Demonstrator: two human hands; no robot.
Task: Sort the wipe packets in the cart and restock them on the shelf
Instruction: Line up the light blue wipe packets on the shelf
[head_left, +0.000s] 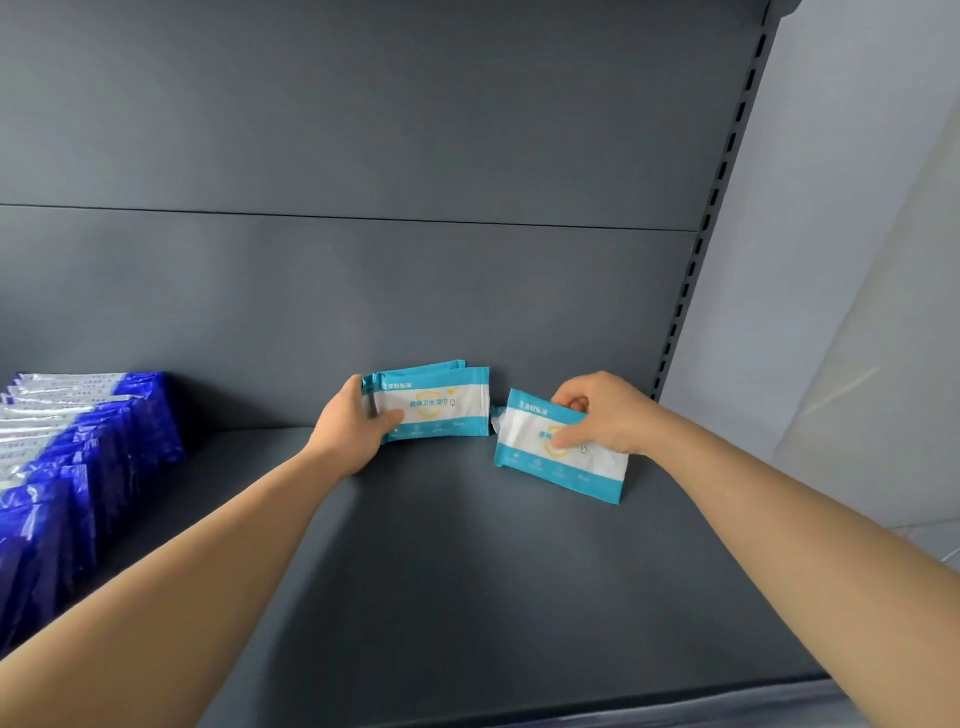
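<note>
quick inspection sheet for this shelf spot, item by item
surface: dark grey shelf
job's things: standing teal packets near the back panel; tilted teal packet to their right, apart; row of blue packets at far left
clutter: nothing seen
grippers: left hand grips the standing teal packets; right hand pinches the tilted teal packet
cables: nothing seen
surroundings: slotted upright and pale wall at right
</note>
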